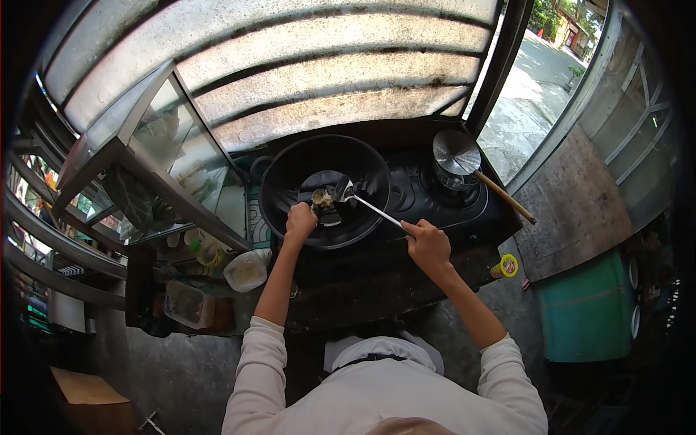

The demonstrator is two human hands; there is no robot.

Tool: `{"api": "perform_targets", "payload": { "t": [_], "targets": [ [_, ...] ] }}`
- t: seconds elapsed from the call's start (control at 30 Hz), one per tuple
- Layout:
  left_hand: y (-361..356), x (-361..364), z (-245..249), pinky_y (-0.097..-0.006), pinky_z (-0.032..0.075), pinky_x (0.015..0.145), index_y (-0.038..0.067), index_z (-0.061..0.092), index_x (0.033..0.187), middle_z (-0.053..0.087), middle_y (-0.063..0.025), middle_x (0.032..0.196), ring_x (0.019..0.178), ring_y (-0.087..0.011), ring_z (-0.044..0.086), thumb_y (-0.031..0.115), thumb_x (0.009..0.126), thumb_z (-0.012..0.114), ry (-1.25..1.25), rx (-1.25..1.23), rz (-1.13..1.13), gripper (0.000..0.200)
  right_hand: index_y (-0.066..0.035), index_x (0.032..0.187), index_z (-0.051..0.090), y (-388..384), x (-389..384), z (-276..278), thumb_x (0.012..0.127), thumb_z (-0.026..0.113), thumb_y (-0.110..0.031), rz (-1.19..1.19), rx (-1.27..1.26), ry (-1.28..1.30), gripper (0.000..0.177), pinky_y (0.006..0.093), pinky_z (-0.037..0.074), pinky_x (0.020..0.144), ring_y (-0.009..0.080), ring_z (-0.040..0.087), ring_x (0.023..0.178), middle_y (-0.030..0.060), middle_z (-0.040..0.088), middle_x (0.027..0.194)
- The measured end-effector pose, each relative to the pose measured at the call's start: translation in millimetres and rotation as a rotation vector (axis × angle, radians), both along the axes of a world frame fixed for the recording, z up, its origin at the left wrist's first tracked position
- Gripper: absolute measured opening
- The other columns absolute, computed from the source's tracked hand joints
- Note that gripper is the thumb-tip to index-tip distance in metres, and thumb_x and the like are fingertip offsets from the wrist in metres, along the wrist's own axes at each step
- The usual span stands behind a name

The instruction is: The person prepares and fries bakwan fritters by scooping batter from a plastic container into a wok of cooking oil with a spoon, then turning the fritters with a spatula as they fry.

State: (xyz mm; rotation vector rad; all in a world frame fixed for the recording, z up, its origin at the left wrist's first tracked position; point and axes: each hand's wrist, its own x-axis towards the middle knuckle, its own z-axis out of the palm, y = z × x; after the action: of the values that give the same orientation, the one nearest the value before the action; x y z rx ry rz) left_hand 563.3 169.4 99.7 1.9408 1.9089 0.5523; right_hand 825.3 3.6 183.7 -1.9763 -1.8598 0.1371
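Observation:
A large black wok point(279, 206) sits on the left side of the black stove. Inside it, near the middle, is a small clump of light brown food point(322, 197). My right hand point(428, 245) is closed round the handle of a metal spatula point(377, 210), whose blade lies in the wok beside the food. My left hand point(301, 220) is closed at the wok's near side, just below the food; what its fingers hold, if anything, is too small to make out.
Right of the wok, a lidded pot point(457, 152) stands on the stove with a wooden-handled tool point(507, 197) across it. A glass case point(181, 152) and plastic containers point(246, 270) are on the left. A yellow-lidded can point(509, 266) stands at the right front.

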Motion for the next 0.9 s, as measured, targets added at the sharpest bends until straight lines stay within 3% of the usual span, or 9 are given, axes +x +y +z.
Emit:
{"api": "perform_targets", "payload": {
  "t": [0.57, 0.67, 0.77, 0.9],
  "targets": [
    [7, -1, -7, -0.0435, 0.049, 0.073, -0.001, 0.066, 0.075, 0.062, -0.0219, 0.074, 0.078, -0.0378, 0.062, 0.015, 0.077, 0.056, 0.01, -0.016, 0.002, 0.02, -0.019, 0.104, 0.065, 2, 0, -2, 0.075, 0.062, -0.013, 0.045, 0.034, -0.021, 0.03, 0.038, 0.051, 0.058, 0.028, 0.061, 0.062, 0.0067, 0.055, 0.075],
    [7, 0, -9, -0.0412, 0.05, 0.07, -0.003, 0.066, 0.074, 0.063, -0.0204, 0.068, 0.071, -0.0341, 0.064, 0.015, 0.078, 0.056, 0.033, 0.029, 0.018, 0.021, -0.019, 0.104, 0.065, 2, -1, -2, 0.075, 0.062, -0.013, 0.048, 0.043, -0.002, 0.03, 0.0378, 0.051, 0.057, 0.0279, 0.061, 0.062, 0.0065, 0.055, 0.075],
    [8, -5, 1, -0.0427, 0.051, 0.069, -0.004, 0.063, 0.079, 0.063, -0.0236, 0.081, 0.079, -0.0359, 0.063, 0.015, 0.08, 0.055, -0.077, -0.082, -0.025, 0.021, -0.019, 0.104, 0.065, 1, -1, -2, 0.075, 0.062, -0.013, 0.054, 0.05, 0.01, 0.03, 0.0376, 0.051, 0.057, 0.0277, 0.061, 0.061, 0.0059, 0.054, 0.074],
    [9, -5, 16, -0.0354, 0.051, 0.057, -0.005, 0.064, 0.073, 0.063, -0.0171, 0.064, 0.059, -0.0254, 0.064, 0.013, 0.078, 0.055, -0.188, -0.199, -0.035, 0.02, -0.019, 0.105, 0.065, -2, -2, -5, 0.075, 0.062, -0.013, 0.064, 0.06, 0.02, 0.03, 0.0373, 0.051, 0.056, 0.027, 0.061, 0.06, 0.0054, 0.054, 0.073]
  ]
}}
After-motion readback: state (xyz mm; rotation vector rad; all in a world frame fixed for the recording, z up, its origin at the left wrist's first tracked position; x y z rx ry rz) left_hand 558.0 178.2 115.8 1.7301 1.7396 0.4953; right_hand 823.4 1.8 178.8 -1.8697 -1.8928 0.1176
